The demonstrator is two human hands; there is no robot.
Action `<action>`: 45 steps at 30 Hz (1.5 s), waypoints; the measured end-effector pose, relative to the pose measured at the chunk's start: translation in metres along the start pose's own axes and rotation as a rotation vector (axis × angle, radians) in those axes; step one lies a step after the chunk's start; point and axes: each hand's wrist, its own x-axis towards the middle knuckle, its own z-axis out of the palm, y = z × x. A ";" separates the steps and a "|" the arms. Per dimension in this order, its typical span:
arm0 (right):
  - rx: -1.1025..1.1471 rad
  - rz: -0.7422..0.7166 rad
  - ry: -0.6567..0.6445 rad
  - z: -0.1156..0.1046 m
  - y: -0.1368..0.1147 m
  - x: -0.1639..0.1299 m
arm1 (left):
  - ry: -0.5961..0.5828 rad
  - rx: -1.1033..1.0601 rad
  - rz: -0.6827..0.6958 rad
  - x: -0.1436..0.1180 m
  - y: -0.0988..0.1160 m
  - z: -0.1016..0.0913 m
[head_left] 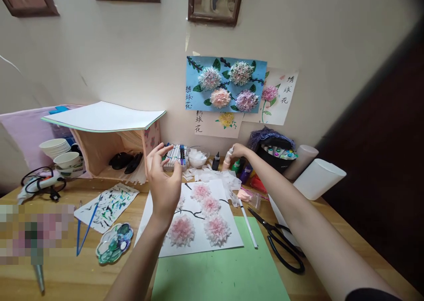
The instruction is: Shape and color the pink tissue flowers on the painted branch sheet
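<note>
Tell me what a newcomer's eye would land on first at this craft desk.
First the white sheet at the desk's middle, bearing fluffy pink paper flowers on drawn black branches. The left hand hovers open above it, while the right hand grips a small bottle near the back wall. Above, a blue poster of similar flowers hangs on the wall.

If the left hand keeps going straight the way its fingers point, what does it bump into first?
Probably the box of markers. The left hand is raised open above the white sheet with pink paper flowers, fingers pointing toward the wall, and the markers sit just past the fingertips. Depth is hard to judge, so it might pass over them.
</note>
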 end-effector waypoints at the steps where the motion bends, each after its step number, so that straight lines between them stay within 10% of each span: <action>1: -0.021 0.004 -0.040 -0.001 -0.001 0.001 | 0.013 0.007 0.012 0.001 0.002 -0.002; 15: -0.199 -0.082 -0.119 -0.014 -0.003 -0.013 | 0.072 0.027 0.061 0.006 0.005 -0.008; 30: -0.162 -0.305 0.486 -0.050 -0.039 -0.098 | 0.089 -0.001 0.004 0.017 0.006 -0.022; 37: -0.179 -0.373 0.151 0.011 -0.026 -0.174 | -0.115 0.326 -0.015 0.029 -0.009 -0.108; 45: -0.158 -0.367 -0.011 0.083 -0.010 -0.200 | -0.752 0.876 -0.524 0.012 -0.090 -0.216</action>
